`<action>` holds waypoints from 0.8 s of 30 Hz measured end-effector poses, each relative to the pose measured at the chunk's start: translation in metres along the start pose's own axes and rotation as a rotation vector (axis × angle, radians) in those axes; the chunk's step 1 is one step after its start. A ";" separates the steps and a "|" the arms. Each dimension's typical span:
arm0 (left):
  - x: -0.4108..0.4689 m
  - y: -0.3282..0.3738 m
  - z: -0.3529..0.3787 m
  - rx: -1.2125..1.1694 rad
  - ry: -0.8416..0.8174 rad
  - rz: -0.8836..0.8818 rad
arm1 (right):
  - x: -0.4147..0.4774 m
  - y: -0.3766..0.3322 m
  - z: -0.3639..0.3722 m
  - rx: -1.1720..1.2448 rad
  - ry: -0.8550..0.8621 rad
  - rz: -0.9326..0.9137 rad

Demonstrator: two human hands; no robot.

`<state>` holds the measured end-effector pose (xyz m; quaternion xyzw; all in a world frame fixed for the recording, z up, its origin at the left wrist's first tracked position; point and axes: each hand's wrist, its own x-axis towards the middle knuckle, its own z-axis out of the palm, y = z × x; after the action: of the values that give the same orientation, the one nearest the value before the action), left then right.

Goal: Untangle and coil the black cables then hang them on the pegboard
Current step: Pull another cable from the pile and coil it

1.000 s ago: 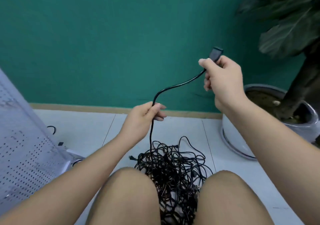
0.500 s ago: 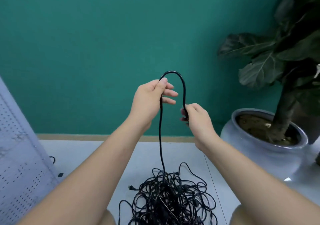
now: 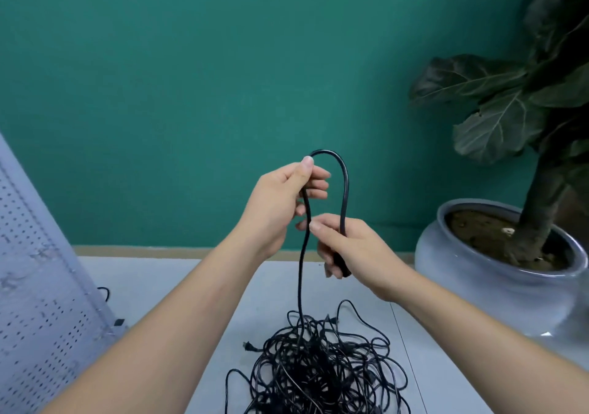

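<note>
The left hand (image 3: 277,203) pinched the black cable (image 3: 345,187) at its arch. The right hand (image 3: 347,247) gripped its plug end above the tangled pile (image 3: 318,369)

a plain indoor room: teal wall (image 3: 191,78), pale floor (image 3: 153,273), potted plant (image 3: 478,286), leaning pegboard (image 3: 38,286)

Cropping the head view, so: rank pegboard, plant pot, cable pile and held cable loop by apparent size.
Largest: pegboard, though near and cut off.
Then plant pot and cable pile, too alike to rank.
Smallest: held cable loop.
</note>
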<state>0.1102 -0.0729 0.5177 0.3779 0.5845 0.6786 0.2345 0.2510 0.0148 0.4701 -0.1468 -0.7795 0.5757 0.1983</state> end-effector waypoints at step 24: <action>-0.052 -0.141 0.022 0.627 -0.513 -0.364 | 0.011 0.010 -0.042 0.274 0.566 -0.063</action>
<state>0.1416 -0.0702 0.3689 0.4778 0.7420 0.3004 0.3619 0.2613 0.0579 0.4731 -0.2490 -0.6127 0.6050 0.4433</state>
